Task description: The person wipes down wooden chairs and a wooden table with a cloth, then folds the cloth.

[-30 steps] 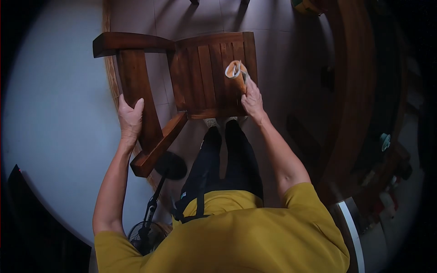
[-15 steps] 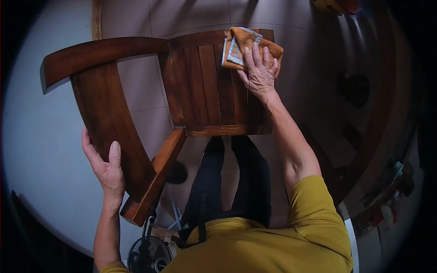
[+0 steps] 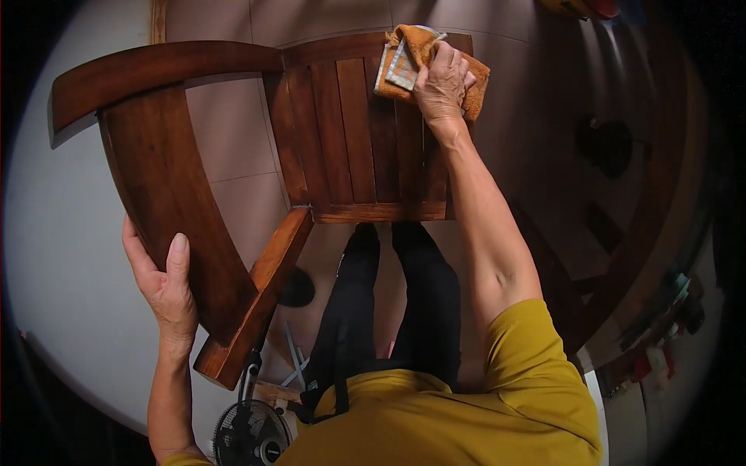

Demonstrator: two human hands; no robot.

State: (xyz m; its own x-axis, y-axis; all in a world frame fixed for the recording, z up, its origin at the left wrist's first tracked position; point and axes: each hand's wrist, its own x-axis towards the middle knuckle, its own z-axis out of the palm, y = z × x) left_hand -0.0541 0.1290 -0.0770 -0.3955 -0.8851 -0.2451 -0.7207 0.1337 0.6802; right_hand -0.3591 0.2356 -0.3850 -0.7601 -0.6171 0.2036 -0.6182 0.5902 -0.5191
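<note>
A brown wooden chair with a slatted seat [image 3: 356,132] is in front of me. Its broad backrest panel [image 3: 167,194] stands on the left, between two side posts. My left hand [image 3: 169,295] grips the outer edge of that panel, thumb on the front face and fingertips hidden behind it. At the seat's far right corner lies a folded orange cloth [image 3: 402,81] with a pale patterned border. My right hand [image 3: 444,84] presses on the cloth with bent fingers, bunching its middle. Part of the cloth hangs past the seat's right side.
A standing fan [image 3: 250,435] is at the lower left, close to the chair's near post. Dark curved wooden furniture [image 3: 660,186] stands on the right. Beside it, a dark round object [image 3: 604,147] is on the tiled floor [image 3: 233,147]. A pale surface [image 3: 70,256] fills the left side.
My right fingers have gone from spread flat on the cloth to curled into it. The chair, the cloth and both hands appear slightly higher in view, the left hand also further left.
</note>
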